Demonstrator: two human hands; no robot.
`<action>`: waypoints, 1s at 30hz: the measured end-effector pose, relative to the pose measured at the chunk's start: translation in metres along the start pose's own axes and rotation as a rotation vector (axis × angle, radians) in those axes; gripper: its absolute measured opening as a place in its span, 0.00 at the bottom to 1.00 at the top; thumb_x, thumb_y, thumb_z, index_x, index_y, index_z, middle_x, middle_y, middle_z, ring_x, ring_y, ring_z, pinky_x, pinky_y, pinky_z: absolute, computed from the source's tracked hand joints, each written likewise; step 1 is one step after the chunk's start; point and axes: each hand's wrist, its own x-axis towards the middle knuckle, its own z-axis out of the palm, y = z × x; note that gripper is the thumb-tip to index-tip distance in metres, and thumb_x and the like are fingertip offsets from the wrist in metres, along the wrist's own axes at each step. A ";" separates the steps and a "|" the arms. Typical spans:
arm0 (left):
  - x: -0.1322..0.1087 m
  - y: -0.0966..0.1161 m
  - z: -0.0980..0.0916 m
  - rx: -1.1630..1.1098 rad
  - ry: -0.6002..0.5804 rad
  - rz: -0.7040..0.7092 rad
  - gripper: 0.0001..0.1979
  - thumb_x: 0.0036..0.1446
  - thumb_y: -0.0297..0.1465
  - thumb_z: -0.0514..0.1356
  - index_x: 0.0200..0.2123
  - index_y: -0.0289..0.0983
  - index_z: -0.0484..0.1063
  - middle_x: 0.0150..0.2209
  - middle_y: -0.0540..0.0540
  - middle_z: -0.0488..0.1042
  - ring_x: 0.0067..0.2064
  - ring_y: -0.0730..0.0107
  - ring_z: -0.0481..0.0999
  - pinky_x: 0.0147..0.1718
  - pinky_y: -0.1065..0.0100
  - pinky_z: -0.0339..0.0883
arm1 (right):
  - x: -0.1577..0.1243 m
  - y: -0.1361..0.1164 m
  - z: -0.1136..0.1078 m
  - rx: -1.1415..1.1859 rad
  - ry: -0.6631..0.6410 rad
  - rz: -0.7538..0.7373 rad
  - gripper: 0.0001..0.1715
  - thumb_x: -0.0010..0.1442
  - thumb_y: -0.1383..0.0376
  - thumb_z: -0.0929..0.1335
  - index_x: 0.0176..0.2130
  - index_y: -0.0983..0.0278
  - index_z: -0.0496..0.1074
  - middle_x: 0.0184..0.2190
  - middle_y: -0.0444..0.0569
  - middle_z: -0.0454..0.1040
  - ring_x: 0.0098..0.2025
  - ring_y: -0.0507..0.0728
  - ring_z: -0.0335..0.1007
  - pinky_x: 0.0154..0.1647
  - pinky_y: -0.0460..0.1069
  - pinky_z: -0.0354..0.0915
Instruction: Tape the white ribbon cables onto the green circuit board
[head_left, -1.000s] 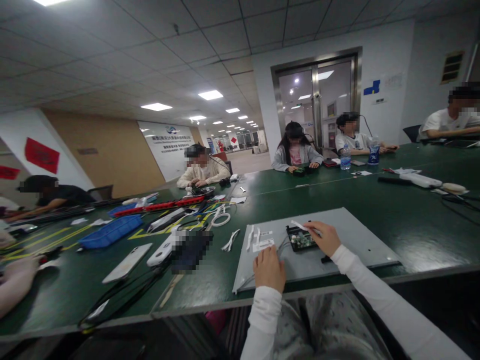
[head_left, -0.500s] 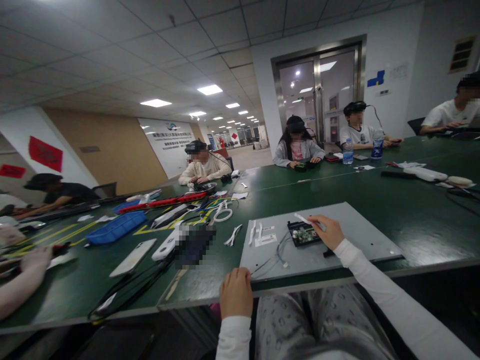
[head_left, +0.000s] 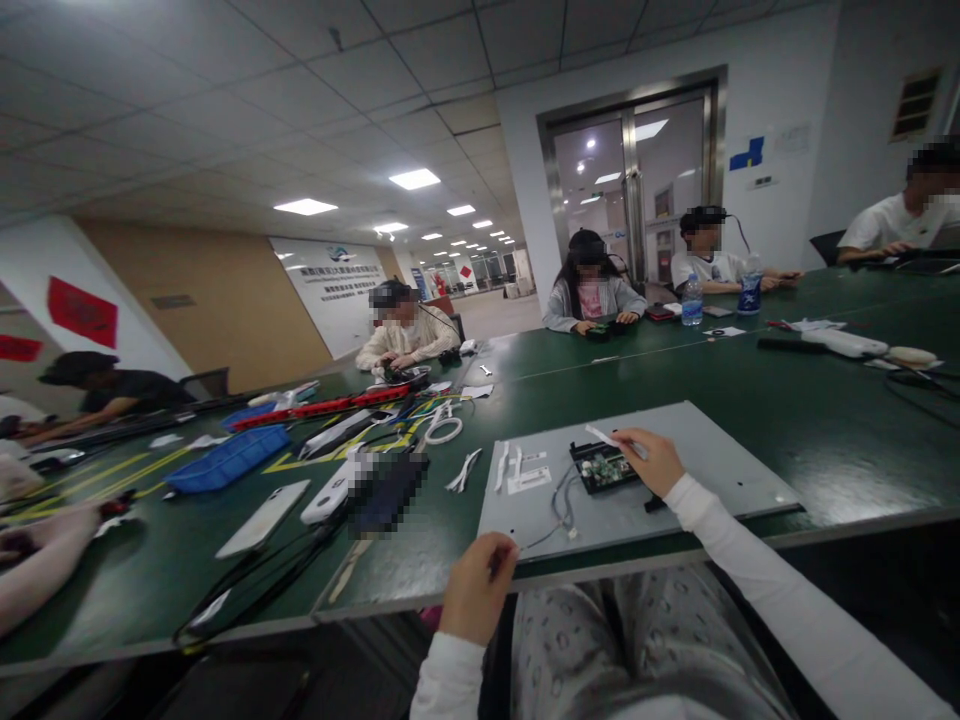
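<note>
The right hand (head_left: 654, 465) is gripping a narrow white strip (head_left: 600, 434), its long axis pointing forward-left. Left of this nearer hand, a black housing (head_left: 602, 488) is lying on the grey panel (head_left: 712, 470), exposing a green circuit board (head_left: 604, 469). The left hand (head_left: 478, 582) is apparently pinching a grey cable (head_left: 556, 497).

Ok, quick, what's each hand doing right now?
Left hand: closed, apparently pinching the thin gray cable.
Right hand: closed, holding a white strip.
</note>
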 end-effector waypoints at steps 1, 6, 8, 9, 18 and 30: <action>0.003 0.004 -0.001 -0.009 -0.033 0.032 0.10 0.53 0.35 0.50 0.27 0.36 0.67 0.26 0.49 0.69 0.30 0.72 0.68 0.30 0.72 0.61 | 0.000 0.000 0.000 0.001 0.000 0.001 0.13 0.52 0.68 0.60 0.36 0.62 0.71 0.35 0.47 0.73 0.38 0.54 0.68 0.41 0.49 0.63; 0.039 0.029 0.014 0.064 -0.044 0.051 0.13 0.53 0.37 0.49 0.33 0.36 0.68 0.32 0.45 0.70 0.35 0.68 0.69 0.36 0.68 0.61 | 0.000 -0.001 0.000 0.002 0.003 0.004 0.13 0.52 0.68 0.60 0.36 0.63 0.71 0.35 0.47 0.73 0.37 0.53 0.68 0.40 0.49 0.63; 0.056 0.041 0.029 0.151 -0.087 0.022 0.15 0.51 0.38 0.51 0.38 0.36 0.68 0.36 0.42 0.70 0.39 0.64 0.69 0.39 0.66 0.60 | -0.001 0.000 0.000 0.003 0.003 0.006 0.13 0.52 0.68 0.60 0.35 0.63 0.71 0.35 0.47 0.73 0.37 0.54 0.68 0.40 0.49 0.63; 0.063 0.047 0.037 0.199 -0.127 0.016 0.16 0.50 0.37 0.52 0.40 0.36 0.68 0.37 0.41 0.70 0.41 0.62 0.68 0.40 0.64 0.60 | -0.001 0.000 0.001 0.005 0.003 0.008 0.12 0.52 0.68 0.60 0.35 0.63 0.71 0.35 0.47 0.73 0.37 0.54 0.68 0.40 0.49 0.63; 0.090 0.046 0.072 0.309 -0.204 0.093 0.16 0.46 0.20 0.51 0.38 0.36 0.70 0.43 0.42 0.69 0.46 0.60 0.65 0.44 0.62 0.58 | 0.000 -0.004 -0.001 0.062 0.017 0.002 0.11 0.52 0.68 0.60 0.34 0.63 0.70 0.33 0.47 0.72 0.36 0.53 0.67 0.39 0.48 0.63; 0.131 0.047 0.050 -0.746 -0.110 0.114 0.19 0.45 0.31 0.59 0.42 0.34 0.66 0.37 0.43 0.73 0.37 0.69 0.72 0.39 0.65 0.65 | 0.003 -0.033 0.000 0.258 -0.066 0.051 0.14 0.51 0.67 0.62 0.40 0.62 0.67 0.32 0.46 0.73 0.37 0.52 0.69 0.41 0.48 0.63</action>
